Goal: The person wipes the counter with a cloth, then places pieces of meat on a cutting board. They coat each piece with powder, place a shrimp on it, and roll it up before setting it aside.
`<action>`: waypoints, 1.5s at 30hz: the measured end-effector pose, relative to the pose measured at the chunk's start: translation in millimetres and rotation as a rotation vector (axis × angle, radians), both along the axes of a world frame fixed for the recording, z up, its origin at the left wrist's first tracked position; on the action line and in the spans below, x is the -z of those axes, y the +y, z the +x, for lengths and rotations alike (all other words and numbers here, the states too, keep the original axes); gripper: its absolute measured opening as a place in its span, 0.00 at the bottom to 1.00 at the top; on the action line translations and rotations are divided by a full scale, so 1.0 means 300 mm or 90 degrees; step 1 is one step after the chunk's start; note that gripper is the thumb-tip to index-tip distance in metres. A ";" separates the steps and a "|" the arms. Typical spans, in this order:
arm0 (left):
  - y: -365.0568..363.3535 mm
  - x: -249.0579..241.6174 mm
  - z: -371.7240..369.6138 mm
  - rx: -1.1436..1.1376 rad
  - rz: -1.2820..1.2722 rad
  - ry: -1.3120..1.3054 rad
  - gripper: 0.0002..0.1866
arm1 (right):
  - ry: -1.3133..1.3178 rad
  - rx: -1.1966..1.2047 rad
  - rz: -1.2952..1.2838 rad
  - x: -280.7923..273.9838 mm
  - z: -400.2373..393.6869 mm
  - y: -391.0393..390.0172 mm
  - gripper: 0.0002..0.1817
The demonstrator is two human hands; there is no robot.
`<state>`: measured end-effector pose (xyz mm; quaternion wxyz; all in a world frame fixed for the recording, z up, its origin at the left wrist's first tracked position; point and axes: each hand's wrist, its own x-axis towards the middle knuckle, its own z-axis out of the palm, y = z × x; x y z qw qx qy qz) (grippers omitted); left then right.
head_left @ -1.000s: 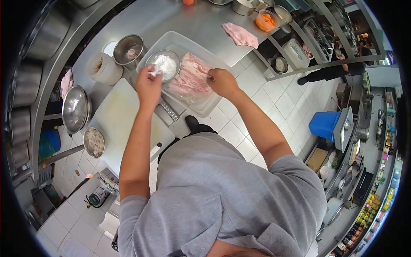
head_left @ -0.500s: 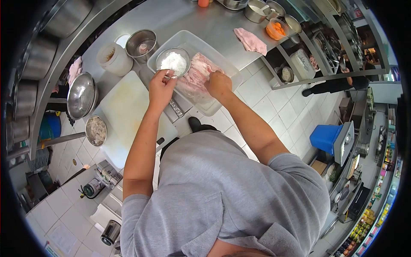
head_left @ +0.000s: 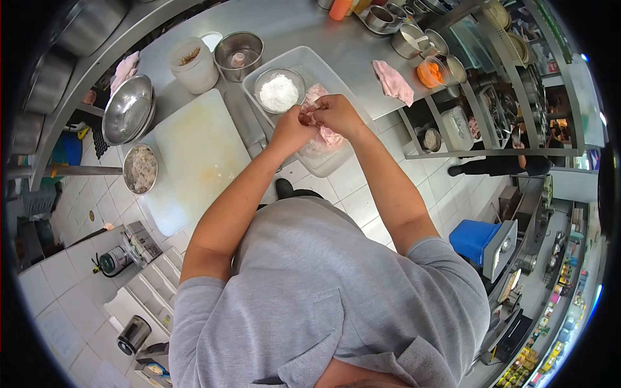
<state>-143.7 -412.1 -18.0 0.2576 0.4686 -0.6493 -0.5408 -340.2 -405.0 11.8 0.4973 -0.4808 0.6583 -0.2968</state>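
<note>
A clear plastic tub (head_left: 304, 59) on the steel counter holds pale pink raw meat (head_left: 330, 136) and a steel bowl of white powder (head_left: 279, 92). My left hand (head_left: 291, 127) and my right hand (head_left: 336, 114) meet over the meat in the tub, fingertips together, pinching at a piece of it. Whether the left fingers carry powder I cannot tell. Both hands hide most of the meat.
A white cutting board (head_left: 200, 152) lies left of the tub. Behind it stand a white container (head_left: 193, 64) and a steel pot (head_left: 239, 55). Steel bowls (head_left: 127, 110) sit far left. A pink cloth (head_left: 395, 82) lies right. A person (head_left: 498, 165) stands beyond the shelf.
My left hand left the powder bowl and moved right to join my right hand over the meat. The view has shifted, so the counter sits further right.
</note>
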 end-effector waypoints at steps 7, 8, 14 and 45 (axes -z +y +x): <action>-0.047 0.034 -0.008 -0.032 0.017 -0.022 0.15 | 0.022 0.023 -0.054 0.079 -0.031 0.004 0.20; -0.051 0.044 -0.001 -0.032 0.032 -0.015 0.13 | 0.067 -0.015 -0.111 0.088 -0.027 0.035 0.21; -0.077 0.072 -0.018 -0.043 0.112 0.060 0.11 | 0.156 -0.020 -0.217 0.100 0.009 0.127 0.21; -0.149 -0.016 0.107 0.102 0.347 0.286 0.08 | -0.204 -0.215 -0.093 0.070 -0.050 0.061 0.10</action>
